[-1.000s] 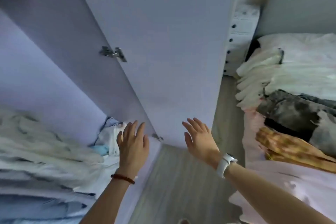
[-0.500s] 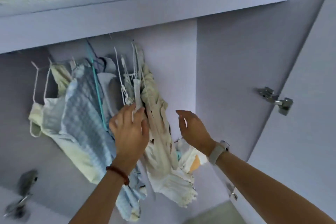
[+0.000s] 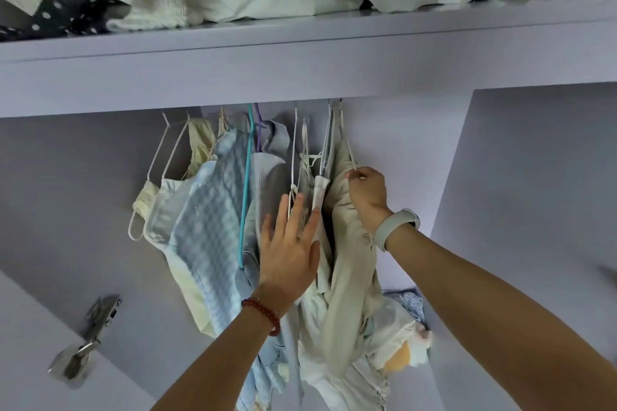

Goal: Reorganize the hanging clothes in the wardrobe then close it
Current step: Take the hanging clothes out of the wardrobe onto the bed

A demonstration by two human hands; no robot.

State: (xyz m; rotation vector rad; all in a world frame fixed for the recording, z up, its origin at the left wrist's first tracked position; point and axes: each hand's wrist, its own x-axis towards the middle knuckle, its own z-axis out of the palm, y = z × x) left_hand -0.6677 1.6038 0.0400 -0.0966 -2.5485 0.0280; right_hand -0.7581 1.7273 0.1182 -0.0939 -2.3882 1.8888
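Hanging under the lilac wardrobe shelf (image 3: 300, 77): pale yellow top on white wire hanger (image 3: 160, 157), blue-and-white checked garment (image 3: 207, 227), teal plastic hanger (image 3: 246, 197). Left hand (image 3: 288, 250) flat, fingers spread, pressing the grey ribbed top (image 3: 270, 173). Right hand (image 3: 367, 195) curled, gripping the cream long-sleeved garment (image 3: 347, 277) near its hanger.
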